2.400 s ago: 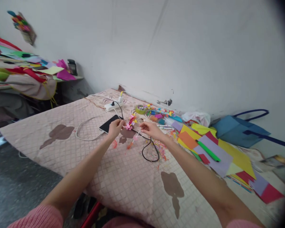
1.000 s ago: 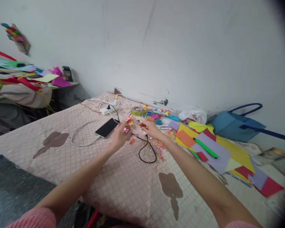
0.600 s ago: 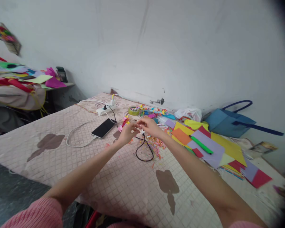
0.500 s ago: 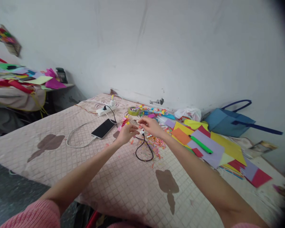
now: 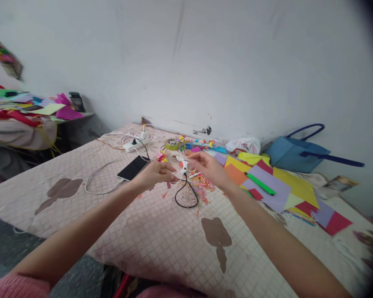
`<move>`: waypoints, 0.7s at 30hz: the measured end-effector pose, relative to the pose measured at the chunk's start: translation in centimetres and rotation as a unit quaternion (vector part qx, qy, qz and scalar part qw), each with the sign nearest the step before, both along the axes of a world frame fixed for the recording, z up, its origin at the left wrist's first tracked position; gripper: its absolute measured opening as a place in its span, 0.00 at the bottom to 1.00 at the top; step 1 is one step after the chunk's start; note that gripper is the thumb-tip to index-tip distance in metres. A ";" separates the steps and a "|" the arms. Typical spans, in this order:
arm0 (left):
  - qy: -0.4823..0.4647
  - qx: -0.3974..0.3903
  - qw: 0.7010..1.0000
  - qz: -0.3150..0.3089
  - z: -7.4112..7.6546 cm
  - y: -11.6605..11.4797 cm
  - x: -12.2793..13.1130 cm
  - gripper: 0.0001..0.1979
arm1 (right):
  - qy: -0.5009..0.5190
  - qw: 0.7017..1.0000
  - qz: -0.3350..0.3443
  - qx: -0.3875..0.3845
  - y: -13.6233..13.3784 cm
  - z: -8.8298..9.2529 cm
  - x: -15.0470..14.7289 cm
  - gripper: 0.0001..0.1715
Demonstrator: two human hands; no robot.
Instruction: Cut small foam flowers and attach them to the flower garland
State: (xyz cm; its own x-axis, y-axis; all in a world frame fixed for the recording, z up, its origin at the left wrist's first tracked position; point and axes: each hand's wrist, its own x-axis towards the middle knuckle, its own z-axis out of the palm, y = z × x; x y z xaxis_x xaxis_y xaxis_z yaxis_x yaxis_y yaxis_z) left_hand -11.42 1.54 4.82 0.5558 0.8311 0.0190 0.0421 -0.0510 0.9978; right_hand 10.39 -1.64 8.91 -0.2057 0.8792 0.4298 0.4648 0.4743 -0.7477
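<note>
My left hand [image 5: 157, 173] hovers over the table left of a small white glue gun [image 5: 184, 164]. Its fingers are drawn together in a pinch, and whatever they hold is too small to name. On the other side of the glue gun is my right hand [image 5: 209, 166], slightly blurred, fingers curled in and pointing left. What lies between its fingertips is hidden. A black cord [image 5: 196, 198] loops from the glue gun on the tablecloth. Tiny coloured paper scraps [image 5: 205, 185] are scattered beside it. Small pink and yellow pieces [image 5: 162, 156] lie just beyond my left hand.
A smartphone [image 5: 133, 167] on a white cable lies left, near a white power strip [image 5: 136, 144]. Behind sits a roll of green tape [image 5: 172, 144]. Coloured paper sheets [image 5: 273, 184], a green marker [image 5: 260, 183] and a blue bag [image 5: 298, 153] occupy the right side.
My hands have moved apart, the left one leftward and the right one rightward. More of the white glue gun shows between them. The whole view has shifted slightly.
</note>
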 end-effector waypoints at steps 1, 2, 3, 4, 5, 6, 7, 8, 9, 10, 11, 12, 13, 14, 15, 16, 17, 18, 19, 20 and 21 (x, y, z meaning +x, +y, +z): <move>-0.003 -0.007 1.000 -0.010 0.3 -0.4 0.1 0.13 | -0.014 0.999 0.029 -0.021 -0.7 -0.5 -0.8 0.11; -0.001 -0.010 1.000 -0.014 0.5 -0.8 0.2 0.12 | -0.018 0.998 0.050 -0.046 -1.3 -1.1 -1.5 0.13; 0.005 -0.010 1.000 -0.016 0.6 -1.1 0.3 0.12 | -0.015 0.997 0.056 -0.060 -1.7 -1.6 -2.2 0.14; 0.013 -0.011 1.000 -0.016 0.7 -1.4 0.4 0.12 | -0.015 0.996 0.057 -0.067 -2.0 -2.0 -2.7 0.13; 0.017 -0.010 1.000 -0.015 0.6 -1.5 0.5 0.12 | -0.014 0.996 0.053 -0.068 -2.1 -2.2 -3.0 0.13; 0.021 -0.009 1.000 -0.017 0.5 -1.6 0.5 0.13 | -0.016 0.997 0.047 -0.063 -2.2 -2.3 -3.1 0.12; 0.022 -0.007 1.000 -0.019 0.5 -1.6 0.6 0.14 | -0.023 0.997 0.042 -0.055 -2.2 -2.2 -3.1 0.12; 0.018 -0.002 1.000 -0.024 0.4 -1.6 0.6 0.15 | -0.034 0.998 0.039 -0.045 -2.2 -1.9 -3.0 0.12; 0.012 0.005 0.999 -0.030 0.3 -1.6 0.5 0.16 | -0.048 0.998 0.039 -0.034 -2.2 -1.5 -2.8 0.12; 0.003 0.011 0.999 -0.034 0.3 -1.5 0.4 0.18 | -0.065 0.997 0.041 -0.023 -2.3 -1.1 -2.7 0.12; -0.006 0.017 0.999 -0.031 0.4 -1.4 0.2 0.19 | -0.082 0.996 0.044 -0.014 -2.5 -0.5 -2.6 0.12; -0.013 0.020 0.999 -0.023 0.5 -1.2 -0.1 0.20 | -0.097 0.994 0.049 -0.005 -2.7 0.0 -2.5 0.12; -0.016 0.021 1.000 -0.008 0.6 -1.1 -0.5 0.21 | -0.110 0.992 0.053 0.005 -3.0 0.6 -2.5 0.12; -0.010 0.021 1.000 0.014 0.7 -0.9 -1.0 0.22 | -0.122 0.991 0.059 0.014 -3.3 1.1 -2.7 0.12; -0.005 0.022 0.999 0.035 0.8 -0.7 -1.6 0.22 | -0.132 0.989 0.066 0.021 -3.7 1.6 -2.8 0.11; 0.003 0.025 0.998 0.060 0.8 -0.4 -2.3 0.21 | -0.139 0.987 0.076 0.023 -3.9 2.0 -3.1 0.11; 0.004 0.035 0.995 0.093 0.8 -0.2 -3.1 0.21 | -0.141 0.986 0.088 0.020 -4.2 2.3 -3.4 0.10; 0.014 0.041 0.993 0.114 0.7 0.1 -3.8 0.21 | -0.140 0.985 0.101 0.014 -4.3 2.4 -3.7 0.10; 0.024 0.045 0.989 0.136 0.5 0.3 -4.6 0.21 | -0.136 0.984 0.112 0.005 -4.3 2.3 -4.0 0.09; 0.027 0.046 0.987 0.153 0.3 0.5 -5.3 0.21 | -0.130 0.984 0.122 -0.005 -4.1 1.9 -4.3 0.08; 0.027 0.040 0.985 0.164 0.0 0.7 -5.9 0.21 | -0.125 0.984 0.128 -0.015 -3.7 1.3 -4.6 0.08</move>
